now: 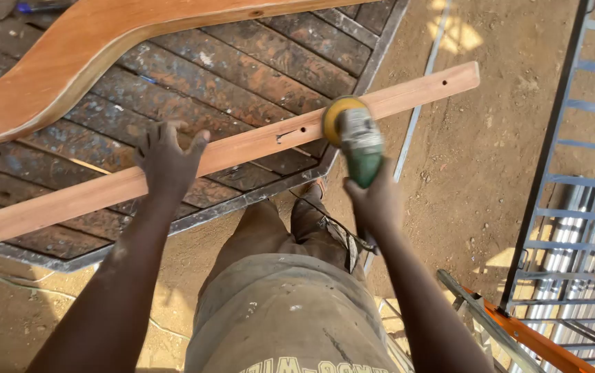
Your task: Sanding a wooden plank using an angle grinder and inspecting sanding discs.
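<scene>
Right now the left hand [166, 157] sits left of centre in the frame, fingers spread wide and palm pressed down on a long, pale reddish wooden slat [242, 147] that runs diagonally from the lower left edge up towards the upper right. That slat shows a small slot and a couple of drilled holes, and its right end sticks out past the bench over bare ground. Over to the right hand [375, 202], just right of centre: it's wrapped tight around the body of a green handheld angle grinder [361, 148], whose round yellowish sanding disc [337, 119] meets the slat's surface near its middle. The tool looks blurred. Under the slat lies a dark, stained workbench of wooden planks with a metal frame [256, 76], filling the upper left. On it, in the upper left corner, rests a broad curved piece of brown wood [63, 62]. Bottom centre, the person's dusty grey-brown trousers [277, 297]. Brown dirt floor [477, 159] spreads right of the bench, and a blue-grey metal grille [580, 173] stands along the right edge, with an orange bar [532, 338] at lower right.
</scene>
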